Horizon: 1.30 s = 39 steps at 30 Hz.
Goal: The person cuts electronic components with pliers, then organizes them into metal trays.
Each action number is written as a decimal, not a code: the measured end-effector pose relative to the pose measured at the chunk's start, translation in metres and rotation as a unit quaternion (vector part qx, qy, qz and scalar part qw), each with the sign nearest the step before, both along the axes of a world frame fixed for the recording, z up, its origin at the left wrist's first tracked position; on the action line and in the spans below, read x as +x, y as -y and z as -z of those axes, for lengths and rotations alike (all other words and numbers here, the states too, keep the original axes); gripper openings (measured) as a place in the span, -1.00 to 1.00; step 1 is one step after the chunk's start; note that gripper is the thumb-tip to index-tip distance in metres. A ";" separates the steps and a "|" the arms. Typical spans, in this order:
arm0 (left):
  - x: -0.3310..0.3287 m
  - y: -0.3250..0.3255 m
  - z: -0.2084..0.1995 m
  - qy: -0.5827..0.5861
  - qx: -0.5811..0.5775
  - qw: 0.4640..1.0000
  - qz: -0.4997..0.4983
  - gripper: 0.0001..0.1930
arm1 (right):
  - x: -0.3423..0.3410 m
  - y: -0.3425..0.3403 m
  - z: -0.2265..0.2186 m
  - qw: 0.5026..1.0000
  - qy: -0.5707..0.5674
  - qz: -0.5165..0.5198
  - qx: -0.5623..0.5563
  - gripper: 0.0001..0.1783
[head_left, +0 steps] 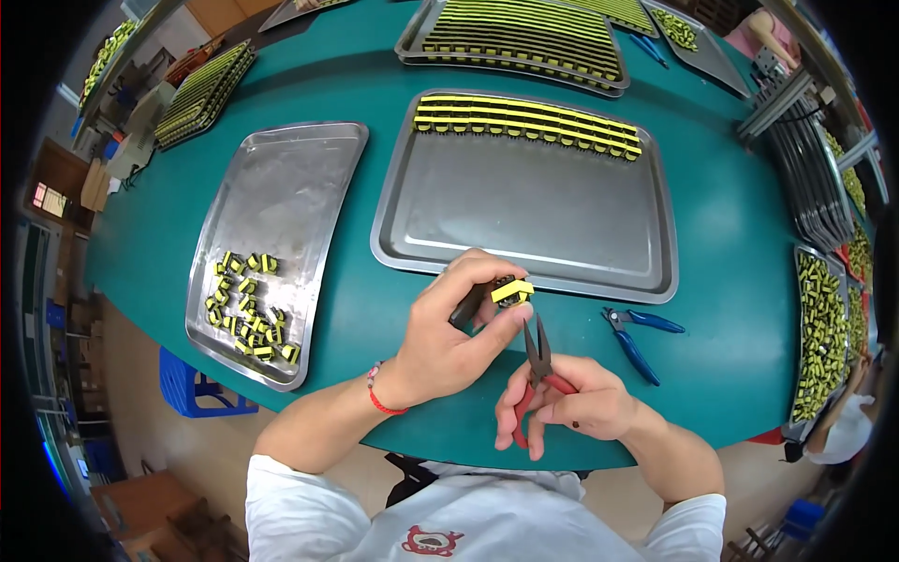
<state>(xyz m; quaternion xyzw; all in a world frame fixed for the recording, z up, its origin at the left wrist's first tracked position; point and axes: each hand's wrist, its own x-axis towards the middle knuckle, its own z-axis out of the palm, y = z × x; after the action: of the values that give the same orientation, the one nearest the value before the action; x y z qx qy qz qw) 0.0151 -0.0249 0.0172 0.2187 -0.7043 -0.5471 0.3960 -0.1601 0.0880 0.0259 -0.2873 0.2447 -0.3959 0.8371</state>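
Note:
Between the thumb and fingers of my left hand (449,332) is a small black transformer (512,292) with a yellow band. Something dark, partly hidden, also shows inside that hand's curl. My right hand (585,403) is closed round red-handled needle-nose pliers (537,361). The pliers' jaws point up, slightly apart, just below the transformer. Beyond my hands is a large metal tray (524,206), with rows of transformers (534,122) lined up along its far side. On the left, a second metal tray (290,187) bears a loose scatter of transformers (248,304).
Blue-handled cutters (637,342) lie on the green table (730,244) right of my hands. Filled trays (524,37) stand at the back. Stacked empty trays (810,178) and a tray heaped with transformers (817,337) line the right edge. Other people work at the far right.

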 end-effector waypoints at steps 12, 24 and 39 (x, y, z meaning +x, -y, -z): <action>-0.005 -0.001 0.002 0.006 -0.180 0.982 -0.064 -0.57 | 0.000 -0.001 0.001 0.999 -0.011 0.026 0.017 -0.59; -0.007 0.002 0.007 0.026 -0.248 0.966 -0.075 -0.52 | 0.004 -0.004 0.014 0.998 -0.010 0.056 0.032 -0.67; -0.005 0.002 0.005 0.027 -0.242 0.969 -0.051 -0.57 | 0.015 -0.002 0.004 0.994 -0.047 0.077 0.056 -0.70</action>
<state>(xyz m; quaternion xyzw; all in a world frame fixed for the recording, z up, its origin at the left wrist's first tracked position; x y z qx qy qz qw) 0.0102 -0.0265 0.0120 0.1674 -0.8140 -0.3334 0.4452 -0.1449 0.0904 0.0216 -0.2389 0.3265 -0.4310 0.8066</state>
